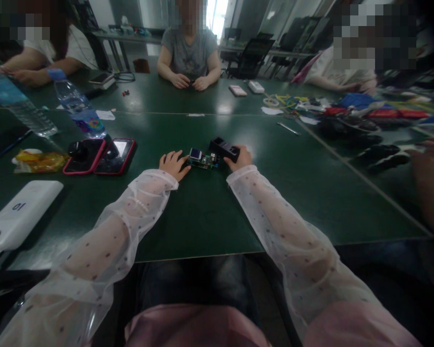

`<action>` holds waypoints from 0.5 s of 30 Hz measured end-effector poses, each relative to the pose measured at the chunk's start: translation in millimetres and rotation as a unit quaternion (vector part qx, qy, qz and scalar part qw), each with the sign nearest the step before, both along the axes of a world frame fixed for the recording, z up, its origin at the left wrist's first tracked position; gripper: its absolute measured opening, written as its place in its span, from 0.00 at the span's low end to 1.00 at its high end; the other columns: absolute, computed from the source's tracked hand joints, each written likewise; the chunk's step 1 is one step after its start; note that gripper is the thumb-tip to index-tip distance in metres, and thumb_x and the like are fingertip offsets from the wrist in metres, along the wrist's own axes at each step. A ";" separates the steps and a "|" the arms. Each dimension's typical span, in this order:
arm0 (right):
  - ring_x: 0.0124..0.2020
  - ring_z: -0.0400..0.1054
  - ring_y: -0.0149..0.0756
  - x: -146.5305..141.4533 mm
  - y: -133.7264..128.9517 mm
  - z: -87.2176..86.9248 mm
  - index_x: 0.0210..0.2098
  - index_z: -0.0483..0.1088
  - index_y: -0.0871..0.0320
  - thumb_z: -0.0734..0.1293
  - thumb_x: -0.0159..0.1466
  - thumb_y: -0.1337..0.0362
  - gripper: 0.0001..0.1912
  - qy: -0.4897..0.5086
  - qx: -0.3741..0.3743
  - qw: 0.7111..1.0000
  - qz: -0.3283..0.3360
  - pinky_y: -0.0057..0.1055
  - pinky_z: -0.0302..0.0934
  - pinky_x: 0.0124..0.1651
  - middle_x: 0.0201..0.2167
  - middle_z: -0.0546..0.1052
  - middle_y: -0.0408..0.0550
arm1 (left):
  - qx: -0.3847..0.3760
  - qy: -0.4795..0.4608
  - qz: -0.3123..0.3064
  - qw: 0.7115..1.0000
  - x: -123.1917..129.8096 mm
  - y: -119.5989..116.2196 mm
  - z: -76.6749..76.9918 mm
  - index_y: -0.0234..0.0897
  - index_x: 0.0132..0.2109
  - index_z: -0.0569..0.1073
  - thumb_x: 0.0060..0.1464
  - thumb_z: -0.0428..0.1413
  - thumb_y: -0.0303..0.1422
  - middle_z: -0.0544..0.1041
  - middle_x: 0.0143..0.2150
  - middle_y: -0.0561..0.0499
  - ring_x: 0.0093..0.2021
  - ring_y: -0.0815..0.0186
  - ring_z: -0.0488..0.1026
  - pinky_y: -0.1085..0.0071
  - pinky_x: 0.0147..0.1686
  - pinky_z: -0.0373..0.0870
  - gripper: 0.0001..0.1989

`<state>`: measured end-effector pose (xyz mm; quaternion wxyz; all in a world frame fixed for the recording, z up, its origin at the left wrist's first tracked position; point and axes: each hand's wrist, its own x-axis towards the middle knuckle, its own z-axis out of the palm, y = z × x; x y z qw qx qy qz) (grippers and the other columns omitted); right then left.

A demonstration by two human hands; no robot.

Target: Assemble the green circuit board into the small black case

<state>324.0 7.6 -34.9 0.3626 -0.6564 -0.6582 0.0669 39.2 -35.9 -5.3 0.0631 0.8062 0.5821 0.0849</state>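
Note:
A small green circuit board [204, 162] with a little square screen lies on the table in front of me. My left hand [173, 164] rests at its left end with fingers spread, the fingertips at or very near the board's edge. On the right, my right hand [241, 157] has its thumb and fingers around the near end of a black rectangular plastic case [224, 148]. An opening shows in the case's side. The case lies just behind and right of the board; whether the two touch, I cannot tell.
To the left are two red-edged phones [115, 156], a yellow wrapper [39, 161], a white power bank [23, 214] and water bottles [77, 106]. Cables and tools [369, 113] pile up at right. People sit around the green table [202, 212], one hand [432, 178] close at right.

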 end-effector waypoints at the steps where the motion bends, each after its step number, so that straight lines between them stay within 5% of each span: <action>1: 0.52 0.67 0.57 -0.4 0.0 -0.9 0.52 0.63 0.60 0.73 0.50 0.61 0.32 0.010 0.005 1.000 -0.001 0.57 0.61 0.57 0.48 0.72 0.61 | 0.002 -0.001 0.001 1.000 0.0 -0.1 0.4 0.46 0.66 0.62 0.64 0.42 0.48 0.56 0.71 0.47 0.71 0.51 0.50 0.47 0.66 0.48 0.27; 8: 0.48 0.71 0.49 -11.7 -13.7 9.2 0.58 0.57 0.55 0.69 0.56 0.43 0.37 0.159 0.075 0.976 0.131 0.48 0.67 0.50 0.51 0.71 0.56 | 0.009 -0.023 0.008 1.000 -1.8 2.6 -1.4 0.46 0.65 0.64 0.63 0.45 0.49 0.58 0.70 0.48 0.70 0.52 0.51 0.48 0.65 0.51 0.27; 15: 0.52 0.68 0.51 -34.0 -37.5 30.9 0.56 0.62 0.51 0.70 0.53 0.43 0.36 0.107 0.063 0.970 0.208 0.48 0.67 0.49 0.52 0.71 0.53 | 0.021 -0.060 0.026 0.998 -4.6 6.3 -6.1 0.49 0.61 0.68 0.60 0.51 0.48 0.62 0.69 0.52 0.68 0.54 0.55 0.50 0.64 0.53 0.25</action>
